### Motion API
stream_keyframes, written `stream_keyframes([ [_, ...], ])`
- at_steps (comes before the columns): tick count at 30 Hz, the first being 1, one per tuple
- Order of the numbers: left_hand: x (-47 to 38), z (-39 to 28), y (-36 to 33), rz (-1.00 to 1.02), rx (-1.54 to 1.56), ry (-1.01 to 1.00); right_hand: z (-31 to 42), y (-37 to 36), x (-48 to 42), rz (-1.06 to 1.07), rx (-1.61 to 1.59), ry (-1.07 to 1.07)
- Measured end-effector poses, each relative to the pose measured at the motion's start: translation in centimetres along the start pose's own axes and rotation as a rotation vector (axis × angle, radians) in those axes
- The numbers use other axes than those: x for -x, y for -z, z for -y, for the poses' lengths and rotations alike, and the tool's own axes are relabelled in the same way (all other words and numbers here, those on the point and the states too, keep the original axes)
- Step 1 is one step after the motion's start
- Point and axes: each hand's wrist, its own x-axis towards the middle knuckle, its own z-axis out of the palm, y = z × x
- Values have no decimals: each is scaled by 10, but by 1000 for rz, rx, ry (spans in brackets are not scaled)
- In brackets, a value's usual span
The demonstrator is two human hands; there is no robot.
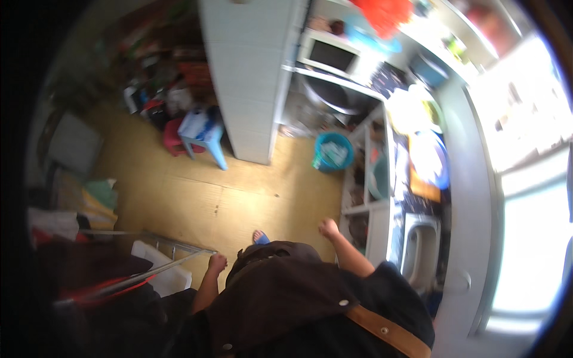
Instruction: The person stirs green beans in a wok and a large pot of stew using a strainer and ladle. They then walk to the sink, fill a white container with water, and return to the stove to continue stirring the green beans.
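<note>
My left hand (218,263) hangs at my side with its fingers curled, close by the end of a metal rack frame (179,246). On the other side, my right hand (329,228) is raised a little in front of the white kitchen unit (378,232), its fingers curled in. No object shows in either hand, though the insides of both are hidden. Between them are my dark apron (273,304) with a brown strap (389,332) and one foot in a blue slipper (261,238) on the yellowish floor.
Ahead, a teal bin (333,152) with a liner stands beside the unit. A tiled wall end (246,89) juts out, with a light blue stool (203,134) and a red stool (173,138) beside it. At right are a sink (421,253) and a counter with basins.
</note>
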Motion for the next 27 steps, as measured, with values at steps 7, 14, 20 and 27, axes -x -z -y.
stream_keyframes([
  [7, -87, -47, 152, -365, 464, 23, 120, -24, -30, 459, 85, -105],
  [14, -130, 23, 209, -451, -73, -108, 226, -81, -201, 563, 161, 114],
  [20, -104, 106, 229, -329, 863, 336, 406, -140, -341, 868, 890, 951],
  [27, -168, 195, 296, -236, -12, 93, 573, -220, -320, 218, 791, 689],
])
